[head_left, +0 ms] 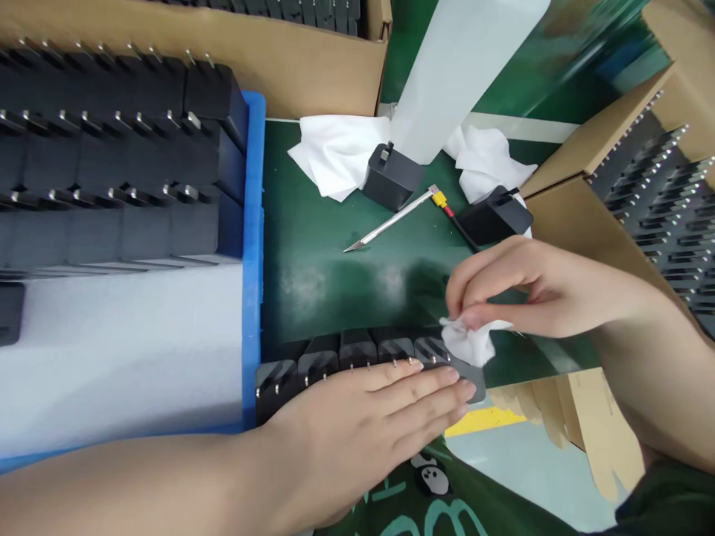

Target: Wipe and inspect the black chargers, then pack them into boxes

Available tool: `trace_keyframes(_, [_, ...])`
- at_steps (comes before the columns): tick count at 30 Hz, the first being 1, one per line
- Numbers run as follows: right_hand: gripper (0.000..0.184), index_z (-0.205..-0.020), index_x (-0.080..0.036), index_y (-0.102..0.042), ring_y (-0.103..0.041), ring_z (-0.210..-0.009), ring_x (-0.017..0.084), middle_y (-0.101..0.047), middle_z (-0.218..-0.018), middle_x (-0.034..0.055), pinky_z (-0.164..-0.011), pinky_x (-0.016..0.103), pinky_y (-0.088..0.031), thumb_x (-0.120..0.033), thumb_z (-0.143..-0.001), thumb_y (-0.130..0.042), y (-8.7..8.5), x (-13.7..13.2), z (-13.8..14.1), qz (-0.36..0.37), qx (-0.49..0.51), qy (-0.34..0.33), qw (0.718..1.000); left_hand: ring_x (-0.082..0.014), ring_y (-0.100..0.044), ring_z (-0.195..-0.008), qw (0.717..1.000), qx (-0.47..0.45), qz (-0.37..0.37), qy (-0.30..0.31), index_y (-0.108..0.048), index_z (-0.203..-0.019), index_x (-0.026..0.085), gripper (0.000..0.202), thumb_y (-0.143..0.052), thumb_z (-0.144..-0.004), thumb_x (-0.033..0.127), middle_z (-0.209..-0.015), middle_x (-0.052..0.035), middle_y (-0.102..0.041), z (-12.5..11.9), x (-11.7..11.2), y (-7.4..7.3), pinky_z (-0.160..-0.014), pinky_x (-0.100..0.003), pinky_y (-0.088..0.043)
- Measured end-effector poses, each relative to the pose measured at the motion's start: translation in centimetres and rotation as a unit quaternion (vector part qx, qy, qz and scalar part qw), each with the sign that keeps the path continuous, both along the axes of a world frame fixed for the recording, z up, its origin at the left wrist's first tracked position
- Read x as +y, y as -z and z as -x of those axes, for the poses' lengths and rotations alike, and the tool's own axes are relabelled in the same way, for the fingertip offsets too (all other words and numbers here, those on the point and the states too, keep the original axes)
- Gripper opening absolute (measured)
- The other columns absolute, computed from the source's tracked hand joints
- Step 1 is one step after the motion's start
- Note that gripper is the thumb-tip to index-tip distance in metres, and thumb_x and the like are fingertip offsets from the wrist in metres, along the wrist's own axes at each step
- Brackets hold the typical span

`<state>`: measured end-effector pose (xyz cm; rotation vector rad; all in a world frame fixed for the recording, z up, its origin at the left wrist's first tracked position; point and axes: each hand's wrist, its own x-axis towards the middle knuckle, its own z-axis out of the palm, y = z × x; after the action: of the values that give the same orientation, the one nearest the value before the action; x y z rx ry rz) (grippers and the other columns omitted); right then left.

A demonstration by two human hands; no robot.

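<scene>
My left hand (369,424) lies flat, fingers stretched out, along a row of black plug adapters (357,348) near the front edge of the green table. Metal prongs stick up from the row just past my fingers. Pinched between the thumb and fingers of my right hand (514,286) is a small crumpled white cloth (470,341), which hangs against the row's right end. Part of the row is hidden under my left hand.
On the left, a blue tray (253,260) holds rows of adapters. A craft knife (391,219) lies mid-table beside a yellow connector (439,198). Two loose adapters stand near folded white cloths (340,152). Cardboard boxes (592,186) of adapters flank the back and right.
</scene>
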<state>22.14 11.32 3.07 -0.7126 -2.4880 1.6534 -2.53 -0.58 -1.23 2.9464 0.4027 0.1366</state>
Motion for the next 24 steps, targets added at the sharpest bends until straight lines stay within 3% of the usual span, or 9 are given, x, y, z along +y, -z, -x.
trace_keyframes(3, [0.015, -0.083, -0.017, -0.069, -0.063, -0.071, 0.006, -0.069, -0.09, 0.0024, -0.067, 0.016, -0.051, -0.012, -0.092, -0.058, 0.0, -0.1, 0.3, -0.004, 0.008, 0.003, 1.0, -0.0156, -0.022, -0.15, 1.0, 0.009, -0.003, 0.0, -0.036, -0.152, 0.021, 0.073, -0.055, -0.084, 0.04, -0.163, 0.0042, -0.026, 0.0, 0.0, 0.0, -0.12, -0.028, -0.029])
trace_keyframes(7, [0.009, -0.086, -0.016, -0.067, -0.064, -0.083, 0.01, -0.07, -0.096, 0.0042, -0.076, 0.021, -0.051, -0.016, -0.091, -0.06, 0.8, -0.6, 3.2, -0.003, 0.022, -0.038, 0.999, -0.0181, -0.026, -0.149, 1.0, 0.015, -0.001, 0.012, -0.038, -0.151, 0.019, 0.073, -0.055, -0.083, 0.04, -0.161, 0.0014, -0.031, 0.0, 0.1, -0.2, -0.121, -0.031, -0.027])
trace_keyframes(12, [0.018, -0.077, -0.017, -0.063, -0.061, -0.081, 0.009, -0.069, -0.088, -0.0008, -0.074, 0.021, -0.048, -0.002, -0.085, -0.059, 1.1, -0.6, 5.9, -0.022, 0.043, -0.04, 0.998, -0.0167, -0.022, -0.15, 1.0, 0.011, 0.011, 0.006, -0.035, -0.152, 0.018, 0.073, -0.054, -0.084, 0.035, -0.163, 0.0016, -0.025, 0.3, 0.1, -0.4, -0.117, -0.028, -0.029])
trace_keyframes(19, [0.017, -0.079, -0.02, -0.07, -0.065, -0.073, 0.009, -0.071, -0.09, -0.0016, -0.066, 0.021, -0.049, -0.009, -0.085, -0.059, 0.8, 0.7, 0.2, -0.022, -0.071, -0.073, 0.995, -0.0161, -0.018, -0.151, 1.0, -0.008, 0.019, -0.006, -0.037, -0.152, 0.018, 0.064, -0.048, -0.09, 0.033, -0.164, 0.0021, -0.024, 0.3, 0.0, -0.1, -0.124, -0.031, -0.017])
trace_keyframes(21, [0.015, -0.081, -0.02, -0.071, -0.065, -0.074, 0.01, -0.071, -0.089, -0.0007, -0.067, 0.021, -0.05, -0.012, -0.085, -0.06, 1.0, 0.4, -0.6, -0.012, -0.077, -0.041, 0.996, -0.0155, -0.02, -0.151, 1.0, -0.007, 0.022, -0.005, -0.037, -0.151, 0.019, 0.062, -0.047, -0.092, 0.033, -0.163, 0.0029, -0.025, 0.3, 0.2, -0.2, -0.123, -0.03, -0.017])
trace_keyframes(24, [0.009, -0.079, -0.019, -0.069, -0.063, -0.074, 0.01, -0.07, -0.087, 0.0007, -0.072, 0.023, -0.051, -0.024, -0.086, -0.067, 1.4, -0.5, 0.5, 0.007, -0.009, 0.049, 0.999, -0.0152, -0.023, -0.149, 0.999, -0.01, 0.033, -0.006, -0.038, -0.151, 0.019, 0.06, -0.047, -0.093, 0.035, -0.162, 0.0026, -0.028, 0.4, 0.3, -0.5, -0.123, -0.031, -0.015])
